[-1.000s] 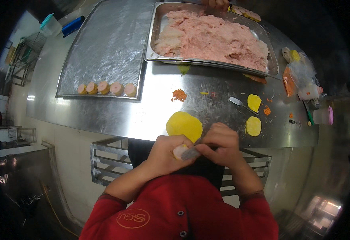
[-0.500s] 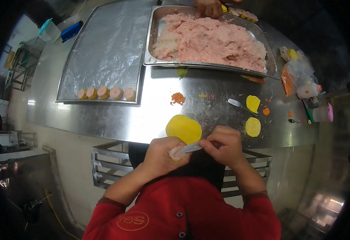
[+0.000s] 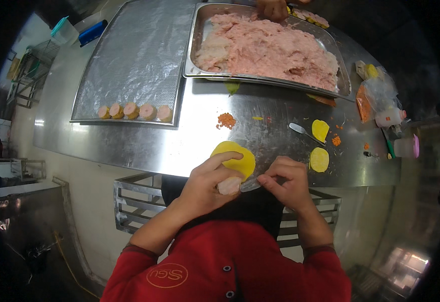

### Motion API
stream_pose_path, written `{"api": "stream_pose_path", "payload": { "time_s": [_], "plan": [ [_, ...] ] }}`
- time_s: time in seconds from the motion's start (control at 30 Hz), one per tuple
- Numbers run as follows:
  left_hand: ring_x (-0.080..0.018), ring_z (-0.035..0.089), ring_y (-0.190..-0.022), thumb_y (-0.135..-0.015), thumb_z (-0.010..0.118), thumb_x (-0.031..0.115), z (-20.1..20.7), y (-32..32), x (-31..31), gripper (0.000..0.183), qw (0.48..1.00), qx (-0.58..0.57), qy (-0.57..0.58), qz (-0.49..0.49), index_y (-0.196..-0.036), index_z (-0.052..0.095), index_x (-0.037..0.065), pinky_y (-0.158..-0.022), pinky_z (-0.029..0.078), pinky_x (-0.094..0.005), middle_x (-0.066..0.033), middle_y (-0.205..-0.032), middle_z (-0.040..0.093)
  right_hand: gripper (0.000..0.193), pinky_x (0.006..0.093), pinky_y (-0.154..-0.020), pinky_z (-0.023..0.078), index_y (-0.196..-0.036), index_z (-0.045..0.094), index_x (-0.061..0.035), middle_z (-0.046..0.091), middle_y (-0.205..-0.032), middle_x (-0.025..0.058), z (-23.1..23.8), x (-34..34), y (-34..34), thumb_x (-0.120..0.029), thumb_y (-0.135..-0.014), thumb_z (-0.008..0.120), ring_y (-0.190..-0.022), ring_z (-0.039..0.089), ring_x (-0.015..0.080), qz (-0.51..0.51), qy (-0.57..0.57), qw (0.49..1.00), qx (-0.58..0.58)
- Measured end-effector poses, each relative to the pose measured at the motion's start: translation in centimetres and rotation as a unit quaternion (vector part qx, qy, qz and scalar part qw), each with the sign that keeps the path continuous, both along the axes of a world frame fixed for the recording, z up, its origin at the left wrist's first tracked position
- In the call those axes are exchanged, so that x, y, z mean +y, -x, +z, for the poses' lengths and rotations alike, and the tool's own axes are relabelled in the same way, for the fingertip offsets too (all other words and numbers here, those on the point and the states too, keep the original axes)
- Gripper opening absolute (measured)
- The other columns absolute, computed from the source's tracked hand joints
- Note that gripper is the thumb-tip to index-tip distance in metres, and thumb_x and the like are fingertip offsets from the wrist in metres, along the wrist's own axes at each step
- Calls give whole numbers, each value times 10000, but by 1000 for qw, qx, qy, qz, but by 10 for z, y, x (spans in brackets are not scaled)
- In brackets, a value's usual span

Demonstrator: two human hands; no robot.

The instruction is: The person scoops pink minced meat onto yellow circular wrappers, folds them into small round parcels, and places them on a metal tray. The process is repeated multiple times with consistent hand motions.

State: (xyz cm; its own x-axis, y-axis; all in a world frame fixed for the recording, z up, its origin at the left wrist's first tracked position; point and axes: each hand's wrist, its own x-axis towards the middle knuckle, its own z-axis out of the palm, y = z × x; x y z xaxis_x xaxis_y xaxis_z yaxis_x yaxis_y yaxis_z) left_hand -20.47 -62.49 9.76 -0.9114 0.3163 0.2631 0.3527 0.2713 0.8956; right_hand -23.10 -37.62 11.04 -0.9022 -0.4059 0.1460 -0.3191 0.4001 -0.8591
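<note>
My left hand (image 3: 200, 183) curls around a dumpling (image 3: 229, 186), its pale minced filling showing at the open top. Its index finger stretches over a stack of round yellow wrappers (image 3: 245, 163) at the table's near edge. Pinched in my right hand (image 3: 288, 183) is a small spatula (image 3: 251, 185); its blade lies close beside the dumpling and is partly hidden. Whether the blade touches the dumpling I cannot tell. Beyond my hands, a little heap of chopped orange bits (image 3: 226, 121) lies on the steel table (image 3: 180, 151).
A deep metal pan (image 3: 260, 79) of pink minced meat stands at the back; another person's hand (image 3: 273, 9) is at its far rim. Several filled dumplings (image 3: 131, 110) line the film-covered tray (image 3: 134, 55). Rightward lie another spatula (image 3: 303, 131), yellow wrappers (image 3: 319, 159) and a plastic bag (image 3: 381, 93).
The spatula blade has come off the filling and dropped lower to the right. My left fingers have opened somewhat, the index finger now reaching over the wrapper stack.
</note>
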Motion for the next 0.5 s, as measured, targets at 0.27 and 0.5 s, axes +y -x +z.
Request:
{"api": "stream_pose_path", "payload": {
  "time_s": [0.27, 0.5],
  "plan": [
    [-291, 733, -766, -747, 859, 111, 4, -9, 1, 213, 994, -108, 25, 4, -908, 726, 66, -685, 569, -364, -128, -841, 724, 241, 358, -646, 470, -714, 699, -69, 643, -681, 46, -1, -24, 8, -209, -791, 881, -617, 620, 234, 81, -41, 990, 105],
    [-302, 706, -692, -762, 847, 141, 0, -13, 0, 187, 991, -118, 58, 33, -874, 719, 64, -631, 554, -373, -119, -772, 698, 225, 359, -592, 473, -715, 698, -66, 626, -656, 51, -2, -17, 10, -191, -798, 865, -589, 616, 230, 23, -64, 990, 127]
  ]
}}
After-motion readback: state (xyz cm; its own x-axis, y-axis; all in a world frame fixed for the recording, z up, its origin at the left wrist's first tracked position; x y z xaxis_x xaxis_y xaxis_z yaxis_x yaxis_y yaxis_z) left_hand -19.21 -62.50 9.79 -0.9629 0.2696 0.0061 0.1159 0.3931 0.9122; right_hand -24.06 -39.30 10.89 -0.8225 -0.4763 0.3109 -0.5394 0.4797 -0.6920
